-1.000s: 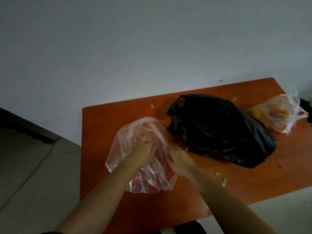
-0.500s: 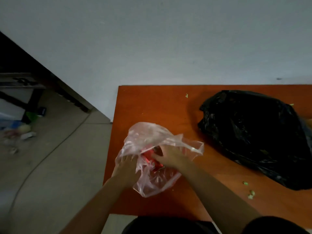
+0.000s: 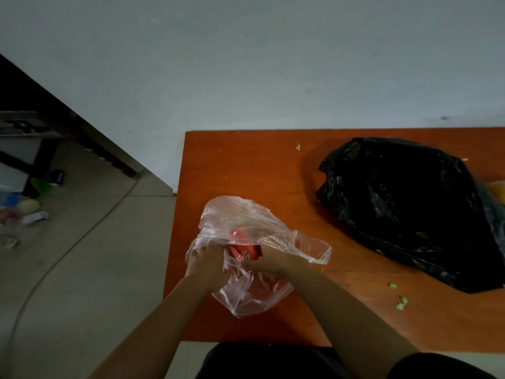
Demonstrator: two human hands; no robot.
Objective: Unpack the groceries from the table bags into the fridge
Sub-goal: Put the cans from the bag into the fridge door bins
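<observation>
Little has shifted in the last half second: both hands are still at the clear bag (image 3: 246, 222), and its mouth now gapes a touch wider, so more of the red item (image 3: 247, 253) inside shows. The bag lies at the table's (image 3: 246, 165) near left corner, close to the edge. The left hand (image 3: 207, 265) has its fingers curled tight on a bunch of the film at the left of the mouth. The right hand (image 3: 273, 262) is pushed in at the mouth against the red item. Its fingers are bent, but their tips are hidden by film and knuckles, so I cannot tell whether they close on the item or on the plastic.

Well apart to the right lies a black bag (image 3: 404, 209), crumpled and bulky, running off the frame. A patch of something orange (image 3: 496, 187) peeps out behind it at the right edge. Green scraps (image 3: 401, 301) lie on the wood between the right forearm and the black bag, with one more (image 3: 297, 146) near the far edge. A grey wall (image 3: 246, 64) stands behind the table. On the floor (image 3: 95, 269) to the left a cable (image 3: 82, 242) curves past, and blurred clutter (image 3: 27, 209) sits by dark furniture.
</observation>
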